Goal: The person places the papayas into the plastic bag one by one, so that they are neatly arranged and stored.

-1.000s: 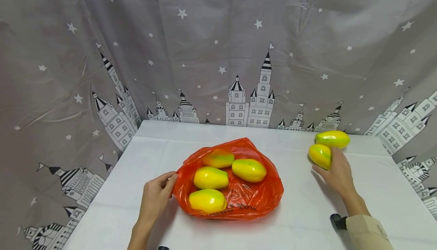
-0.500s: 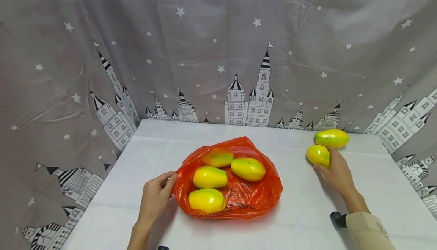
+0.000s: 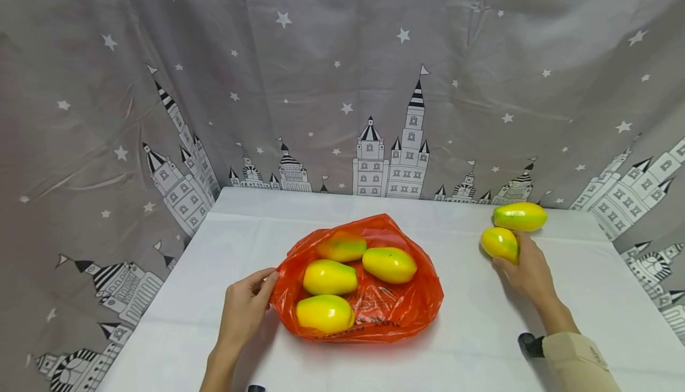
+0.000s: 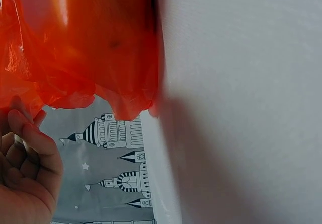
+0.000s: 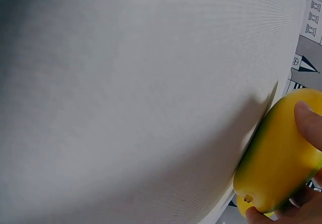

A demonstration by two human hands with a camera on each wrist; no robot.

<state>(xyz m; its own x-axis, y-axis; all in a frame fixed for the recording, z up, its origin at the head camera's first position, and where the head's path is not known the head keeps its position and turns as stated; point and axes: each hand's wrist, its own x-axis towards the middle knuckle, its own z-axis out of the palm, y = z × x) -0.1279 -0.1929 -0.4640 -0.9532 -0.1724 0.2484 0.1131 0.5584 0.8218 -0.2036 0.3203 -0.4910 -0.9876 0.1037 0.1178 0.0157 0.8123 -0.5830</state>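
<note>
My left hand (image 3: 247,300) pinches the left edge of a red plastic bag (image 3: 398,314), which lies with its mouth spread wide. Several yellow-green papayas sit inside it, among them one papaya (image 3: 389,265) on the right and another papaya (image 3: 324,313) at the front. At the right of the table, my right hand (image 3: 530,270) grips a papaya (image 3: 500,244), thumb on the near side and fingers behind. The right wrist view shows that same papaya (image 5: 282,153) close over the white cloth. Just behind it lies another papaya (image 3: 520,216).
A white cloth covers the table (image 3: 460,344). Behind and at the sides hangs a grey curtain (image 3: 321,41) printed with castles and stars, meeting the table's back edge. A black wrist device (image 3: 530,345) sits beside the right sleeve (image 3: 578,362).
My right hand has closed its thumb onto the front papaya, which shifted slightly left. The left hand and the bag stay nearly where they were.
</note>
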